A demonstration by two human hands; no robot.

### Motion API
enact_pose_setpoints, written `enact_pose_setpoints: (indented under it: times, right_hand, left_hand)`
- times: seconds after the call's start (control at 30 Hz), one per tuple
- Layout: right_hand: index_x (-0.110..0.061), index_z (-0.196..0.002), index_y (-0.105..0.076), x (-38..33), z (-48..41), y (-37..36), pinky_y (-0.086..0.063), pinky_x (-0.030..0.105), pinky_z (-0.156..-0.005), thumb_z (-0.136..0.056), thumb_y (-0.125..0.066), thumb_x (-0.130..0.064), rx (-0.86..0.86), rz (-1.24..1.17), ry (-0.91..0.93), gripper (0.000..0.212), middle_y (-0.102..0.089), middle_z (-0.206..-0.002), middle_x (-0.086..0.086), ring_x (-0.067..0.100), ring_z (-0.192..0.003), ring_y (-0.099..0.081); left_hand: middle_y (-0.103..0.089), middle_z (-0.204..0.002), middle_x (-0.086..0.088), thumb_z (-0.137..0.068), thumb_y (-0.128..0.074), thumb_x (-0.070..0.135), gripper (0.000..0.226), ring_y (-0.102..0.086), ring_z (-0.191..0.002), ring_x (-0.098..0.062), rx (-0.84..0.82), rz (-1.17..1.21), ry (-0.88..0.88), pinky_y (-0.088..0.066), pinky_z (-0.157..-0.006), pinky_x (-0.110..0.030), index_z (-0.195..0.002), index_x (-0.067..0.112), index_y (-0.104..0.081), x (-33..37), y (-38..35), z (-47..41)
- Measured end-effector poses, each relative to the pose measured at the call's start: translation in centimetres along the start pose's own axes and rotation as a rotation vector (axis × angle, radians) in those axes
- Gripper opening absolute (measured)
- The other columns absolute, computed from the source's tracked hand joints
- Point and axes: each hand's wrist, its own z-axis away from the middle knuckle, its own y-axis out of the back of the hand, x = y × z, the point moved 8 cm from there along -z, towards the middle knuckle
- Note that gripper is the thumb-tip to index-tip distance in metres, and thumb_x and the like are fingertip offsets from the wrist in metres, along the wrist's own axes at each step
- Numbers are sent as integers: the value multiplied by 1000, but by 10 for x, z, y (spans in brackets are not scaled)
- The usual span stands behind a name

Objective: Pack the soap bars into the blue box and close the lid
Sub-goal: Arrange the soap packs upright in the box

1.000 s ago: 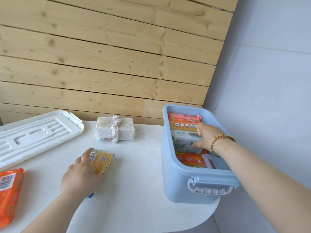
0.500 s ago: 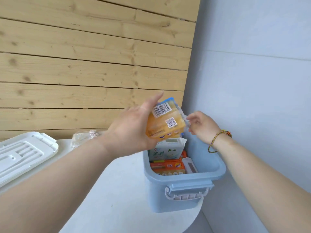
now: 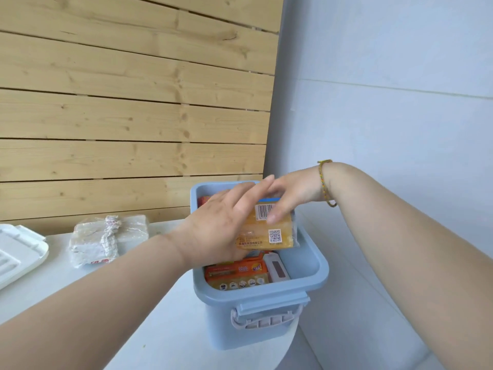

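Note:
The blue box stands open at the table's right end, with orange soap packs and a white item inside. Over its opening both hands hold a yellow wrapped soap bar with a barcode and QR label. My left hand grips the bar's left side. My right hand pinches its top right edge from above. The white lid lies at the far left of the table. A white soap bundle in clear wrap sits by the wooden wall.
A wood-plank wall runs along the back and a pale grey wall stands at the right. The white table has a rounded edge just under the box. The box's grey handle faces me.
Both hands have lowered the yellow soap bar from above the box down to its opening. My right hand has taken hold of the bar's top edge.

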Motion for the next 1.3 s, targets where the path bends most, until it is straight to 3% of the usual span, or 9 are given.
enact_pose_setpoints:
  times: [0.07, 0.17, 0.3, 0.4, 0.53, 0.63, 0.87, 1.1, 1.3]
  right_hand:
    - [-22, -128, -52, 5, -8, -3, -35, 36, -112, -69, -71, -44, 6, 28, -45, 65, -55, -135, -1, 16, -128, -47]
    - [-21, -100, -61, 10, -7, 3, -43, 25, -95, -70, -70, -45, 78, -1, -60, 39, -63, -99, -10, 12, -101, -57]
    - [-18, -71, -54, 27, 12, 20, -43, 24, -62, -81, -67, -30, 225, -114, -158, 20, -56, -70, -4, 14, -66, -54]
    - [-14, -73, -52, 44, 27, 37, -37, 23, -50, -83, -63, -32, 460, -166, -289, 24, -56, -74, 2, 17, -64, -52]
    - [-11, -126, -37, 45, 29, 38, -38, 28, -68, -88, -53, -30, 755, -135, -417, 45, -51, -98, 10, 28, -86, -51]
    - [-24, -145, -12, 33, 12, 21, -42, 32, -81, -91, -46, -29, 771, -3, -424, 64, -59, -119, 15, 33, -105, -57]
    - [-23, -147, -9, 25, -33, 6, -36, 31, -72, -93, -43, -17, 747, 219, -485, 64, -34, -134, 15, 33, -98, -55]
    - [-1, -147, 0, 23, -60, -19, -38, 37, -104, -94, -38, -9, 542, 290, -517, 66, 2, -156, 18, 32, -134, -32]
    - [3, -145, -12, 32, -62, -22, -36, 38, -106, -90, -43, -4, 480, 224, -557, 63, -17, -152, 20, 32, -135, -32]
  left_hand:
    - [-15, -153, 3, -73, -70, 34, 105, -27, -137, -18, 25, 0, -23, -26, -108, -23, -112, 48, 26, 0, 2, -3]
    - [-10, -154, 6, -71, -72, 36, 109, -22, -139, -15, 19, -13, 10, -21, -107, -18, -107, 49, 29, -7, 0, -8]
    - [4, -157, 4, -63, -75, 45, 126, -4, -144, -13, 19, 12, 201, -1, -115, -23, -134, 31, 28, -38, -4, -12]
    - [8, -158, -1, -68, -69, 49, 117, 3, -145, -16, -111, -120, 289, 4, -117, -30, -144, 19, 15, -59, -23, -16]
    - [-1, -158, -4, -74, -64, 49, 106, -4, -146, -21, -290, -124, 381, -4, -118, -34, -145, 18, 7, -72, -53, -17]
    - [-15, -156, -6, -82, -53, 49, 87, -16, -143, -24, -341, -151, 419, -11, -117, -36, -146, 15, -4, -78, -62, -19]
    - [-19, -155, -6, -89, -39, 49, 70, -18, -143, -23, -418, -267, 401, -9, -118, -37, -145, 17, -11, -82, -69, -21]
    - [-22, -154, -7, -89, -40, 48, 70, -18, -143, -24, -403, -271, 410, -8, -118, -36, -145, 14, -14, -83, -67, -21]
    - [-27, -152, -7, -88, -42, 48, 70, -22, -142, -24, -401, -265, 409, -10, -117, -36, -143, 13, -18, -82, -65, -20]
